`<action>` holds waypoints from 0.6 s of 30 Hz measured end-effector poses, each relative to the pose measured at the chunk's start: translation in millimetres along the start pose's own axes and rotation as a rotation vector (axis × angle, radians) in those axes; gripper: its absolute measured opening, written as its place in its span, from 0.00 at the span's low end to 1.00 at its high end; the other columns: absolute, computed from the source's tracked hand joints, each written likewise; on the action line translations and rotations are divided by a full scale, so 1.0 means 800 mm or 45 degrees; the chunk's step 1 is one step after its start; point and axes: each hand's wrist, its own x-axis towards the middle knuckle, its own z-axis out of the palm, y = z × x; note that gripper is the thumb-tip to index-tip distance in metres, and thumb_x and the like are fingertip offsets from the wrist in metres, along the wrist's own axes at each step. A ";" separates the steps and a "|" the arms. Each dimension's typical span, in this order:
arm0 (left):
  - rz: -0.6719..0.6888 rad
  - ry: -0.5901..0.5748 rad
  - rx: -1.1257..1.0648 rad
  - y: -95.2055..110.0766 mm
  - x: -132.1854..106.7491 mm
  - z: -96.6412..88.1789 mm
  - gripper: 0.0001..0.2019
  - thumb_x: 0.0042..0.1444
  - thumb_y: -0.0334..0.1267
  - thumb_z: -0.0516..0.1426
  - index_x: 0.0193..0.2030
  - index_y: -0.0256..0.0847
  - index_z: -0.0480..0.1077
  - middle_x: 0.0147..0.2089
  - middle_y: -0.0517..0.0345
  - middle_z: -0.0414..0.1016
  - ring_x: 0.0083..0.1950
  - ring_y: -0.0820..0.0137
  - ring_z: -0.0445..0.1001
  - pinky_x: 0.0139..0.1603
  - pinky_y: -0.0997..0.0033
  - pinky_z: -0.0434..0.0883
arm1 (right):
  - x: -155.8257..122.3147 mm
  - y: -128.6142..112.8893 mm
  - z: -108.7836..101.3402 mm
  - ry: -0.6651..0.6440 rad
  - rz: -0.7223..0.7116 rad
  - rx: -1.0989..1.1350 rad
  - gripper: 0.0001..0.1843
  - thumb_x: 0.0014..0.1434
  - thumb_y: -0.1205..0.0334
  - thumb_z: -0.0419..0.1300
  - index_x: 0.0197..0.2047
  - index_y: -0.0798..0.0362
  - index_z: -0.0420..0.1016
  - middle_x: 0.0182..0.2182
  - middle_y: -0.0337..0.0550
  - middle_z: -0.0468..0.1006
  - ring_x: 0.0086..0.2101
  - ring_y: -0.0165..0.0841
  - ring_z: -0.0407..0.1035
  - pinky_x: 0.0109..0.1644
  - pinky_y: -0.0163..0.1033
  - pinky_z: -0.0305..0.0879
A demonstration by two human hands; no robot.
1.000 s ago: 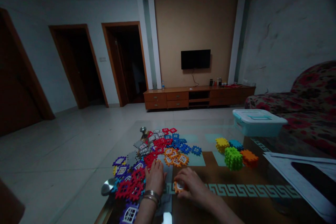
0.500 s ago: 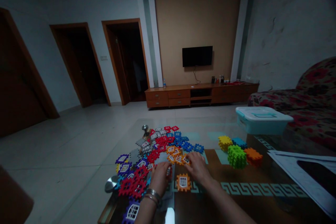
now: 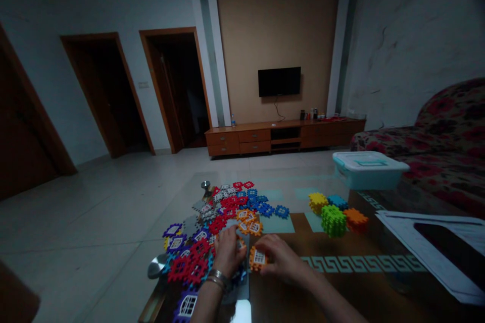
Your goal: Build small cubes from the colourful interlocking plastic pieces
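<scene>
My right hand point(image 3: 279, 257) has its thumb and fingers closed on the edge of an orange window tile point(image 3: 258, 258), a notched square with a white grid in its middle. My left hand point(image 3: 228, 252), with silver bangles on its wrist, is closed at the pile's near edge. Under its fingertips shows part of another orange window tile point(image 3: 240, 243), mostly covered by the fingers. Just beyond both hands lie several loose orange tiles point(image 3: 254, 227). Red tiles point(image 3: 197, 265) lie heaped to the left of my left hand.
Blue tiles point(image 3: 266, 209) and grey tiles point(image 3: 191, 224) spread over the glass table. Stacks of yellow point(image 3: 317, 202), green point(image 3: 333, 221), blue and orange tiles point(image 3: 356, 220) stand to the right. Beyond are a lidded teal box point(image 3: 371, 174) and papers point(image 3: 401, 242).
My right hand has come back toward me from the loose orange tiles and closed on the single orange window tile. My left hand stays close to the pile. The view has shifted slightly.
</scene>
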 end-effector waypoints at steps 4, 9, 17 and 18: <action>0.034 -0.019 0.022 -0.006 0.001 0.001 0.26 0.50 0.34 0.54 0.59 0.43 0.61 0.59 0.53 0.69 0.61 0.63 0.62 0.59 0.65 0.54 | 0.009 0.019 0.002 0.151 0.043 0.103 0.18 0.56 0.64 0.60 0.51 0.52 0.72 0.50 0.49 0.74 0.51 0.39 0.66 0.57 0.43 0.60; 0.013 -0.045 0.027 -0.014 0.009 0.006 0.23 0.50 0.35 0.55 0.56 0.44 0.64 0.56 0.53 0.71 0.59 0.62 0.65 0.57 0.63 0.55 | 0.040 0.041 0.010 0.299 0.210 -0.092 0.20 0.54 0.68 0.57 0.52 0.54 0.72 0.51 0.50 0.74 0.53 0.40 0.65 0.58 0.43 0.58; 0.028 0.129 -0.089 -0.023 0.014 0.019 0.26 0.49 0.33 0.54 0.58 0.37 0.61 0.53 0.48 0.71 0.56 0.61 0.67 0.57 0.64 0.59 | 0.076 0.027 0.015 0.265 0.265 -0.260 0.25 0.48 0.66 0.61 0.52 0.52 0.73 0.48 0.47 0.75 0.50 0.43 0.64 0.55 0.44 0.57; 0.056 0.194 -0.157 -0.028 0.016 0.021 0.26 0.49 0.32 0.53 0.58 0.36 0.60 0.53 0.48 0.70 0.56 0.62 0.67 0.58 0.63 0.60 | 0.075 0.025 0.014 0.254 0.260 -0.294 0.24 0.49 0.67 0.61 0.52 0.52 0.72 0.48 0.47 0.75 0.50 0.42 0.64 0.55 0.43 0.57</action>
